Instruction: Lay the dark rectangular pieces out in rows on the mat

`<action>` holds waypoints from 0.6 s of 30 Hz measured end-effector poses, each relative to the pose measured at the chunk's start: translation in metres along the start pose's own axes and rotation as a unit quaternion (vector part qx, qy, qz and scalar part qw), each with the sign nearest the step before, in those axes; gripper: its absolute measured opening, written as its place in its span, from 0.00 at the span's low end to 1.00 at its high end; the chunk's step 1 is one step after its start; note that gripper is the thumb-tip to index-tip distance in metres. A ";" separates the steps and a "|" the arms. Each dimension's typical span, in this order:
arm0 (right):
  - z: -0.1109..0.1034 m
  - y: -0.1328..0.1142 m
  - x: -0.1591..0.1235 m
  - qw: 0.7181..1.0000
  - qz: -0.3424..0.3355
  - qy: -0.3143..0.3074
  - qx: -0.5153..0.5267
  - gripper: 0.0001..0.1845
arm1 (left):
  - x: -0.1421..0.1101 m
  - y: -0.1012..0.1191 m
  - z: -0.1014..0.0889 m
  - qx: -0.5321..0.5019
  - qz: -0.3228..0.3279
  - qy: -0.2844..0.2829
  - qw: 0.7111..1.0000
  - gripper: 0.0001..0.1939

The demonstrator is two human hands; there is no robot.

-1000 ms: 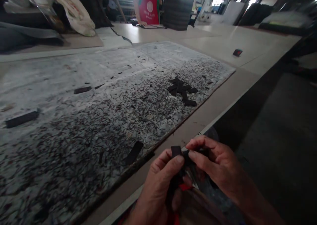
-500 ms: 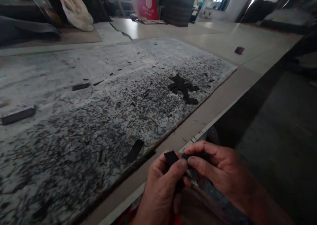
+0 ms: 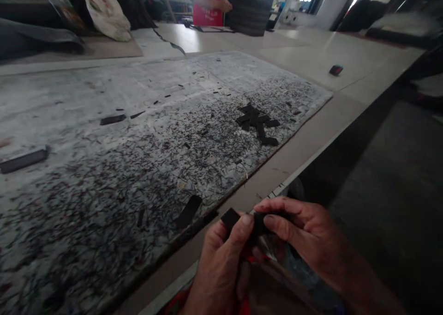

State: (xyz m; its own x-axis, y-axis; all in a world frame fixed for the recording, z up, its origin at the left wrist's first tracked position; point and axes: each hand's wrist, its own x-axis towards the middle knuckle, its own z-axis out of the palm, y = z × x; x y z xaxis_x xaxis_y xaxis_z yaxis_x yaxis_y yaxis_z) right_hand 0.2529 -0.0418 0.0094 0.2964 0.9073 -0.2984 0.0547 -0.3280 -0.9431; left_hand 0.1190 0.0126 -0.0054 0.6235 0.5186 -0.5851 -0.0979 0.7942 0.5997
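Pinching a dark strip point(image 3: 230, 218) at lower centre, the left hand point(image 3: 219, 262) is nearer its exposed end, long axis unclear; the right hand point(image 3: 311, 232), thumb and fingers nearly closed, grips dark material point(image 3: 259, 224) just beside, whether the same piece cannot be told. A loose pile point(image 3: 254, 118) of dark pieces lies right of centre on a lint-strewn board point(image 3: 173, 93); a person in a red apron point(image 3: 208, 15) stands at upper centre.

workshop | broad worktable point(image 3: 346, 107) (scrap-strewn board point(image 3: 138, 88)) | stacked dark material point(image 3: 251, 10)
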 end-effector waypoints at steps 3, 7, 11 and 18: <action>0.000 0.001 -0.001 1.000 -0.005 0.024 -0.008 0.11 | -0.001 0.003 0.000 -0.026 -0.007 -0.002 1.000 0.13; 0.001 0.002 -0.002 0.999 -0.014 0.039 -0.030 0.13 | 0.002 0.001 -0.002 -0.047 -0.015 -0.009 0.999 0.08; 0.000 0.003 -0.002 0.996 -0.022 0.031 -0.075 0.14 | 0.001 -0.001 -0.002 -0.017 -0.014 0.011 1.000 0.09; -0.010 -0.012 -0.007 0.949 -0.124 -0.069 -0.282 0.06 | -0.003 0.000 -0.002 0.129 0.031 0.024 0.991 0.08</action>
State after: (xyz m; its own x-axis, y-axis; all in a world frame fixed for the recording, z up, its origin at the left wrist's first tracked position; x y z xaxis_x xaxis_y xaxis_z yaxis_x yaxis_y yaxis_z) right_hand 0.2598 -0.0470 0.0244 0.0824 0.9880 -0.1307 0.6196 -0.1535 -0.7698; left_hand 0.1155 0.0117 -0.0053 0.5836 0.5843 -0.5639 0.0700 0.6557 0.7518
